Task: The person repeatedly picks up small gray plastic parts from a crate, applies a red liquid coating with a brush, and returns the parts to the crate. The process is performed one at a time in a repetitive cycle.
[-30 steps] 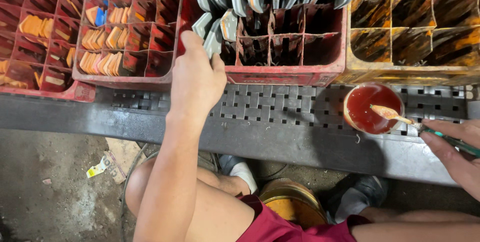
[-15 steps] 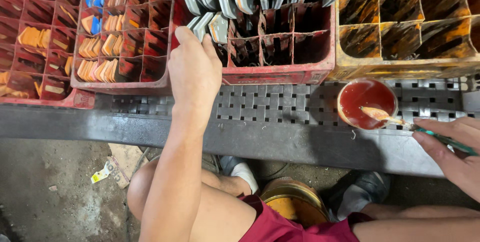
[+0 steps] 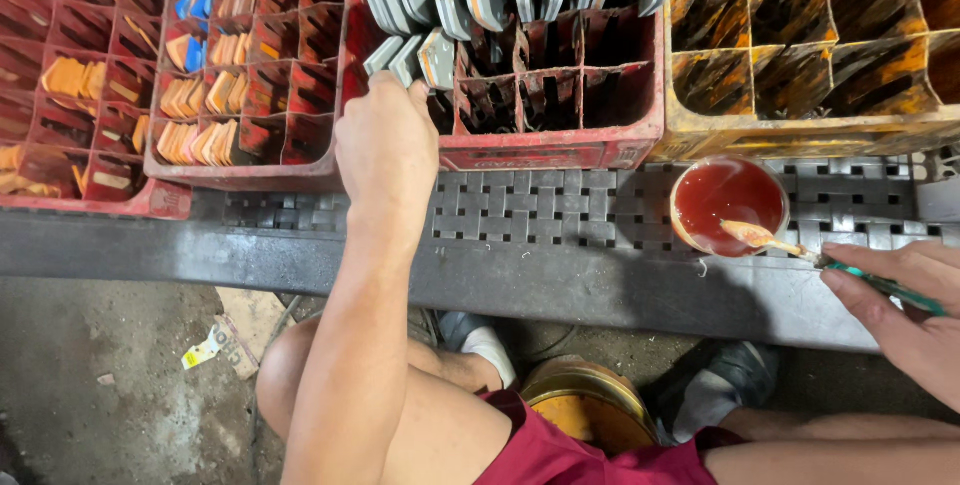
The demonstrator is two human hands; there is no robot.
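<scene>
Left hand (image 3: 385, 145) reaches into red crate (image 3: 560, 150) at its near-left corner, fingers curled over grey wedge pieces (image 3: 420, 55); whether it grips one, can't tell. Pieces stand on edge just beyond the knuckles, long axes running away from the bench's near edge. Right hand (image 3: 905, 305) pinches a green-handled brush (image 3: 800, 250), bristles in the cup (image 3: 728, 203) of glossy red paint.

— What's moved since a second ago?

— The left hand (image 3: 385, 140). It was short of the red crate (image 3: 520, 150); now its fingers reach over the rim onto the grey pieces (image 3: 412, 57) in the front corner compartment.

— And the right hand (image 3: 905, 310)?

— It has slid the brush (image 3: 800, 250) slightly, so the tip sits nearer the cup's (image 3: 728, 203) edge.
</scene>
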